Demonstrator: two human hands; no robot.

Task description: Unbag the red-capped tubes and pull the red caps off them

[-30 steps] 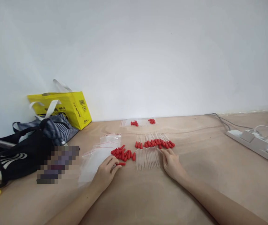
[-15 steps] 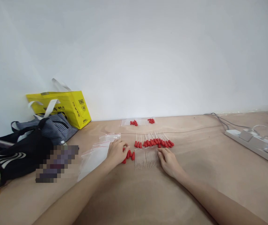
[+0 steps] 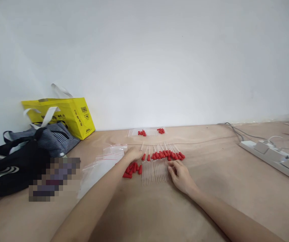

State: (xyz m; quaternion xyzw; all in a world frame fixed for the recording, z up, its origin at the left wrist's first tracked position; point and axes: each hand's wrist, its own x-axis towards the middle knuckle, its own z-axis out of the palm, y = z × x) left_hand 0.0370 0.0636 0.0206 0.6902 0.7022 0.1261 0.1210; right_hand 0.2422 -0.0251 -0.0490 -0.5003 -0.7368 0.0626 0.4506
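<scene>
A row of clear glass pipettes with red rubber bulbs [image 3: 168, 155] lies on the wooden table [image 3: 210, 188]. Bare glass tubes [image 3: 153, 169] lie just in front of them. A loose heap of red bulbs [image 3: 131, 169] sits to their left. My left hand [image 3: 133, 154] reaches past the heap, its fingers closed at the left end of the row on a thin tube with a red bulb. My right hand [image 3: 181, 174] rests palm down by the right side of the tubes, fingers loosely curled, holding nothing that I can see.
Clear zip bags [image 3: 104, 164] lie left of the heap. A further bag with red bulbs [image 3: 150, 131] lies by the wall. A yellow bag [image 3: 66, 114], a striped bag [image 3: 48, 139] and a black bag [image 3: 10, 168] stand at left. A white power strip [image 3: 273, 156] with cables lies at right.
My left hand moved from the near side of the red bulb heap forward to the left end of the pipette row. My right hand drew back slightly. The view shifted a little left.
</scene>
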